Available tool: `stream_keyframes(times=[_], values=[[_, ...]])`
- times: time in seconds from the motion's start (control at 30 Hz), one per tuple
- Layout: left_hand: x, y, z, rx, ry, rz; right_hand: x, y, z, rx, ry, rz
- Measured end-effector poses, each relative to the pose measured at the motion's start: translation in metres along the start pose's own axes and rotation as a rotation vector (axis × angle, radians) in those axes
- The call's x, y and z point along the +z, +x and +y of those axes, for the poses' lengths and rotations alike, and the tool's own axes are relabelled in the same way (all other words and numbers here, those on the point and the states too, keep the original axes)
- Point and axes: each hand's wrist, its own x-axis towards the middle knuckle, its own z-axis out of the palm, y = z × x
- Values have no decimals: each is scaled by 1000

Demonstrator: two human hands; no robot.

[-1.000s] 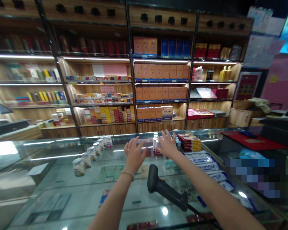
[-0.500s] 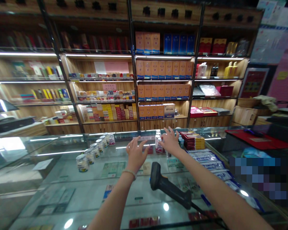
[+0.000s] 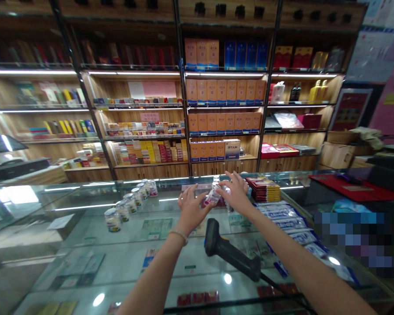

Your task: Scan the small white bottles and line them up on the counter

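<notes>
- Change: half a second ago the white-and-pink jar (image 3: 212,196) stood upright beside the fingers; it is now tilted between the two hands, seemingly raised off the glass, just beyond the head of the black handheld barcode scanner (image 3: 233,260).
- Meaning: the jar appears to be in hand rather than standing with its neighbours, the left hand having come over to meet it.
- The right hand (image 3: 239,194), beyond the scanner, has its grip closed on the jar's upper end.
- The left hand (image 3: 191,212), beyond and left of the scanner, brings thumb and forefinger to the jar's lower end; whether its grip presses cannot be told. A beaded bracelet (image 3: 180,235) circles that wrist.
- The scanner lies on the glass tabletop (image 3: 118,258), its cord trailing between the forearms; flat goods show beneath the pane.
- Left of the scanner, a slanting row of lidded jars (image 3: 130,203); right of it, blue-and-white packets (image 3: 290,222), with a stack of red-and-yellow packs (image 3: 265,190) farther back and a red mat (image 3: 343,187) farther right.
- Far beyond the scanner, lit wooden shelving carries orange boxes (image 3: 221,92), blue boxes (image 3: 240,54) and rows of small packs (image 3: 151,152).
</notes>
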Motion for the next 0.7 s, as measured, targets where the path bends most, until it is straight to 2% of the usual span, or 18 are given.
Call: stream_keyframes(times=[0.13,0.27,0.4,0.57,0.7], values=[[-5,0,9,30,-3,-4,0,-5,-1,-7,-1,25],[-9,0,12,43,6,10,0,-8,8,-24,-31,26],[-12,-1,12,58,40,8,-9,-15,21,-144,-127,19],[-19,-3,11,195,159,47,-26,-27,24,-349,-302,-2],[-22,-4,11,234,219,76,-30,-30,20,-392,-332,-39]])
